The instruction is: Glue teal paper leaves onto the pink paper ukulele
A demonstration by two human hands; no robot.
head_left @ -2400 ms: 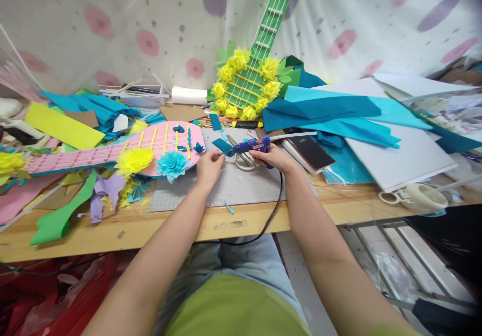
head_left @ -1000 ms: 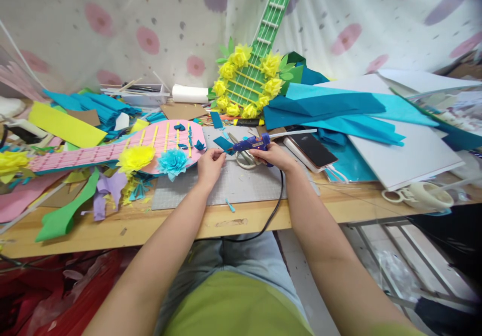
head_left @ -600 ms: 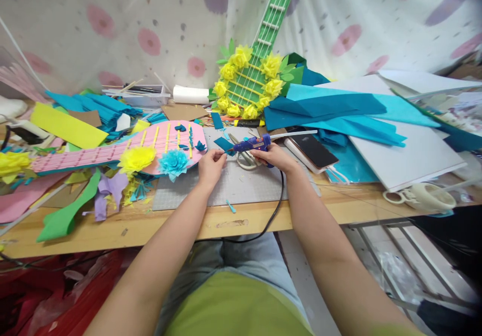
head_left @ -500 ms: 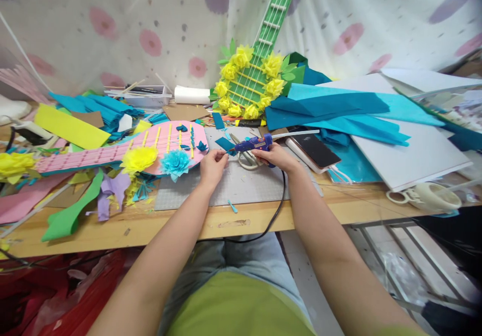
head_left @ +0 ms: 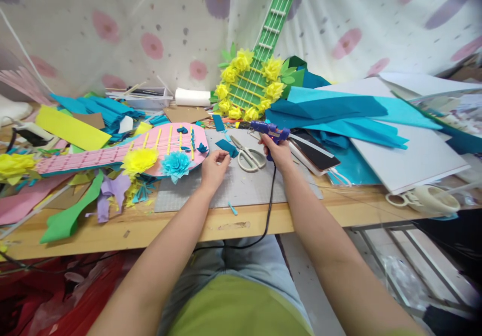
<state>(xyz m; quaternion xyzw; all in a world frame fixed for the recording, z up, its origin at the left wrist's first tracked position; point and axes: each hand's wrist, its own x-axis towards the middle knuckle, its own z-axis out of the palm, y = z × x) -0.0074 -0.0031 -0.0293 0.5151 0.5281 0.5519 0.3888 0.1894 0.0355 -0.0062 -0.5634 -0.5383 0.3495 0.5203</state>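
Note:
My right hand [head_left: 276, 150] grips a blue glue gun [head_left: 274, 131] with a white glue stick out of its back, nozzle pointing left. My left hand [head_left: 215, 168] is pinched closed beside the pink paper guitar [head_left: 192, 140]; what its fingertips hold, if anything, is too small to make out. Just past those fingers lies a dark blue paper piece [head_left: 226, 147]. Between my hands, scissors [head_left: 250, 157] with pale handles rest on the grey cutting mat [head_left: 241, 190]. A light blue paper flower [head_left: 175, 165] and a yellow one [head_left: 139, 161] decorate the guitar.
A green paper guitar [head_left: 259, 70] ringed with yellow flowers leans at the back. Blue paper sheets [head_left: 331, 107], a phone [head_left: 314, 150] and white boards [head_left: 410, 150] lie right. Paper scraps [head_left: 75, 210] crowd the left. The glue gun's black cord [head_left: 269, 210] hangs over the table edge.
My right hand has drawn the glue gun away from my left fingers, up and to the right, uncovering the scissors. My left hand stays nearly in place, still pinched.

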